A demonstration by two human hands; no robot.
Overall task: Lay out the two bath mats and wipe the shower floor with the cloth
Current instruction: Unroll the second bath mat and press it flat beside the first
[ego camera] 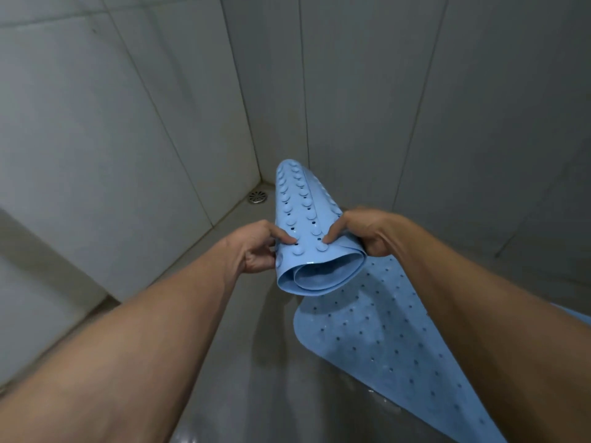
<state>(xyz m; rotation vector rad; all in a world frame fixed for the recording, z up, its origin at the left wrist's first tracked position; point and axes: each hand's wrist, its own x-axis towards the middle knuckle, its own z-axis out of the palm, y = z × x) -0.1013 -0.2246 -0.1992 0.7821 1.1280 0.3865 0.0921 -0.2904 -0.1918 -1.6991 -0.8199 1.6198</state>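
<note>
A light blue rubber bath mat rolled into a tube [303,225], suction cups outward, is held in the air above the shower floor, its open end facing me. My left hand [256,247] grips the roll's left side and my right hand [367,233] grips its right side, thumbs on top. A second light blue bath mat [377,340], dotted with small holes, lies flat on the wet grey shower floor [256,346] below and to the right, partly under my right forearm. No cloth is in view.
Grey tiled walls meet in a corner straight ahead. A round metal drain [257,196] sits in that corner on the floor, just left of the roll's far end. A low step or ledge [38,276] runs along the left.
</note>
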